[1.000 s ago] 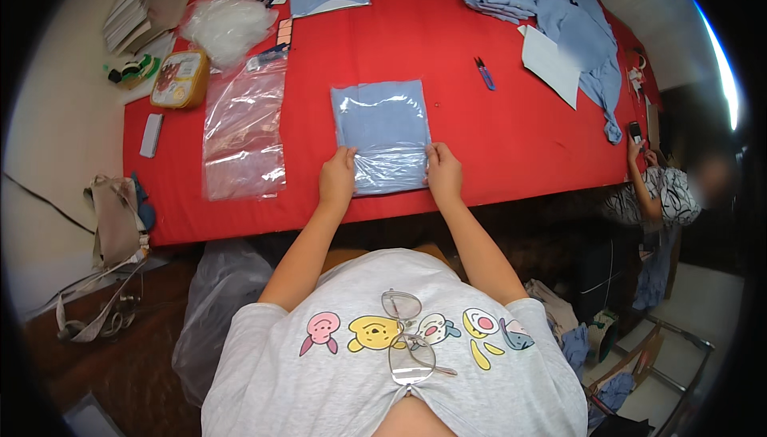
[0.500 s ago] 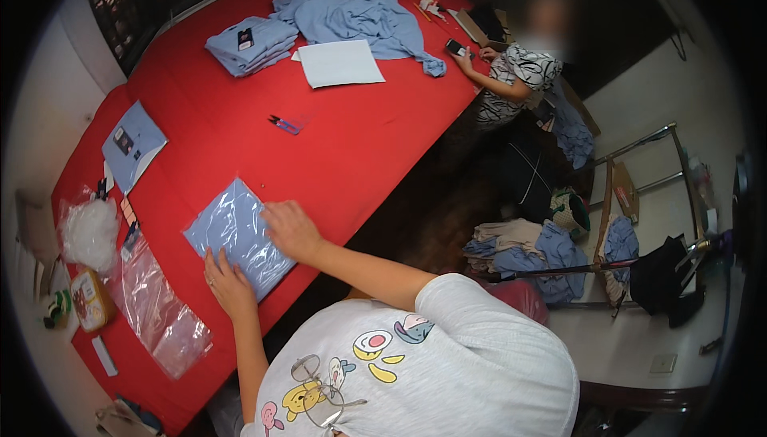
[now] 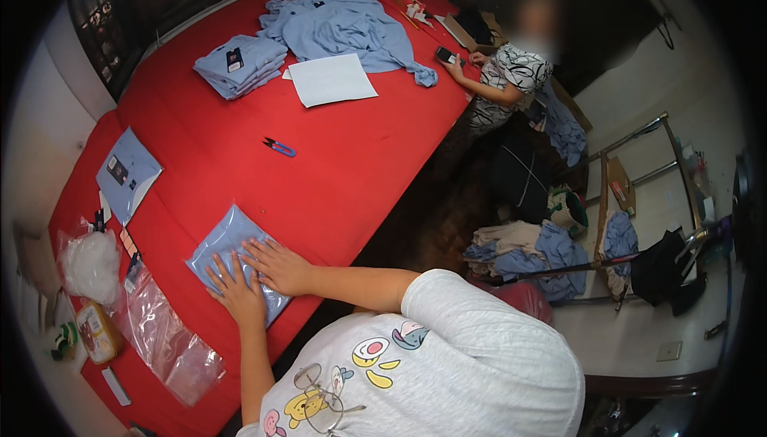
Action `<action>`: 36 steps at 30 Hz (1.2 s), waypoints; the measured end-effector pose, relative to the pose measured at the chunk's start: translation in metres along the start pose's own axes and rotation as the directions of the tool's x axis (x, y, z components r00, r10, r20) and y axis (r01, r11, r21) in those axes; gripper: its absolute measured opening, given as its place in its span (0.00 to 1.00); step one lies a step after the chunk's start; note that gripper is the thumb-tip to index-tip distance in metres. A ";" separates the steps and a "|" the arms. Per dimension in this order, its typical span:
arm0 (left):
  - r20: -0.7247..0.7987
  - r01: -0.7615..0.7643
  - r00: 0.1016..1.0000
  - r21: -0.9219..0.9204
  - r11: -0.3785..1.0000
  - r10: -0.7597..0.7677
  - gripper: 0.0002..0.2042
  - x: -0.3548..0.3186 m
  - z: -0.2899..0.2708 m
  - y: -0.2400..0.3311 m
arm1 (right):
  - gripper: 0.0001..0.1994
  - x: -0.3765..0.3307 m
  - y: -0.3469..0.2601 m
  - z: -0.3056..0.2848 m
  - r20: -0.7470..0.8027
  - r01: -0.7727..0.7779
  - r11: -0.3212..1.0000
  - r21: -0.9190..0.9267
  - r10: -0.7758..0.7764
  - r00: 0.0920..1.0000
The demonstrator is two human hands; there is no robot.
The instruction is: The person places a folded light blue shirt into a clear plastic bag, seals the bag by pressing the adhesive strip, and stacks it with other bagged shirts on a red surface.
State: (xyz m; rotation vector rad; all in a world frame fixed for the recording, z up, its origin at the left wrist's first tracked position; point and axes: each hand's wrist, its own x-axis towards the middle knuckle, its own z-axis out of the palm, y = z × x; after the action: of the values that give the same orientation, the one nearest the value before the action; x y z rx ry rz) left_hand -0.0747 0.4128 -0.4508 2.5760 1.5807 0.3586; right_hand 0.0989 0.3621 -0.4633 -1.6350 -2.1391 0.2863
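A folded light-blue shirt in a clear plastic bag (image 3: 228,233) lies flat on the red-covered table (image 3: 335,165) in front of me. My left hand (image 3: 236,287) rests on its lower left part, fingers spread. My right hand (image 3: 276,266) lies flat on the bag beside it, fingers stretched out and partly covering its middle. Both palms touch the plastic, and neither hand grips anything. Empty clear bags (image 3: 172,333) lie to the left of my left hand. Farther up the table is a pair of blue-handled thread snips (image 3: 279,147).
A folded blue shirt (image 3: 129,175) lies at the left; a folded stack (image 3: 240,67), loose blue garments (image 3: 343,25) and a white sheet (image 3: 331,80) are at the back. A yellow tub (image 3: 99,333) stands far left. Another person (image 3: 511,77) holds a phone (image 3: 446,55) at the far right.
Both hands have moved onto the bagged shirt: the right from its right edge toward the middle, the left up from its lower edge. The view has shifted slightly.
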 end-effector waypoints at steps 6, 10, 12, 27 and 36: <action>0.003 0.008 1.000 0.006 1.000 -0.008 0.32 -0.002 0.001 0.000 | 0.36 -0.001 0.000 0.002 0.004 0.003 1.000 0.026 -0.003 1.000; 0.025 0.025 0.999 0.008 1.000 -0.025 0.33 -0.003 0.002 0.001 | 0.36 -0.002 0.001 0.004 0.008 -0.002 1.000 0.026 0.001 1.000; 0.037 0.029 0.999 0.007 1.000 -0.029 0.33 -0.004 0.003 0.002 | 0.36 -0.003 0.001 0.005 0.027 -0.011 1.000 0.014 0.011 1.000; 0.026 0.226 0.958 -0.679 0.698 -0.285 0.32 -0.084 -0.004 -0.044 | 0.44 -0.041 0.002 -0.040 0.129 -0.006 0.983 0.186 -0.018 0.991; 0.581 0.563 0.694 -0.806 -0.182 -0.426 0.28 -0.126 -0.008 -0.038 | 0.48 -0.108 0.008 -0.035 0.135 -0.072 0.991 0.112 0.057 0.989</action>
State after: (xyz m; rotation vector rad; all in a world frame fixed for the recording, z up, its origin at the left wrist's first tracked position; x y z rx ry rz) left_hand -0.1642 0.3180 -0.4690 0.7028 1.3052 0.8050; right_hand 0.1444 0.2581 -0.4578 -1.6615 -2.1231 0.5431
